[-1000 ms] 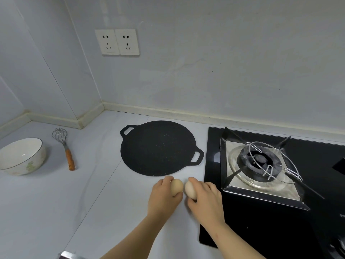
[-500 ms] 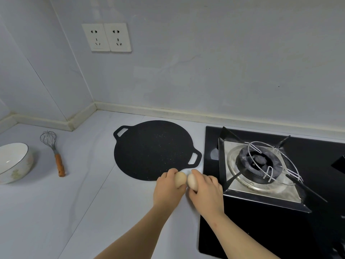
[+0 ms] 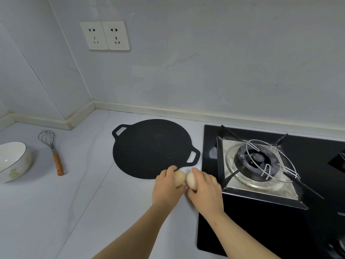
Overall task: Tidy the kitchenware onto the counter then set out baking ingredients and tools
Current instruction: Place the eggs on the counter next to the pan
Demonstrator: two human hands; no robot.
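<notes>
Working over the counter [image 3: 56, 212], you're bringing both hands low onto the pale strip btwn the hob [image 3: 261, 230] and the griddle [image 3: 149, 148]. I'm judging this as the set-down of the eggs. Your L hand [image 3: 166, 189] is curling round the L egg [image 3: 179, 180], and your R hand [image 3: 205, 191] is curling round the R egg [image 3: 191, 180]. Fingers are wrapping over the tops. The shells are sitting v. close, poss. touching; can't tell. The hands are hiding whether the eggs are resting on the counter yet.

To do it well, you're wanting to be lowering each egg long side down and keeping a slight gap so the shells aren't knocking. Be easing your fingers off slowly, checking nothing's rolling.

Round you, the hob is taking up the R side, its edge running just beside your R hand. An egg rolling that way is prob. hitting it hard. The griddle is lying flat just beyond your fingertips, its near handle close to the eggs, so there's little room fwd. The bowl [image 3: 13, 161] is sitting well off to the L, w/ the whisk [image 3: 54, 152] lying near it, orange handle pointing toward you. A wire stand [image 3: 270, 159] is perching on the burner. Twin sockets [image 3: 104, 35] are sitting up on the wall, not getting in the way.
</notes>
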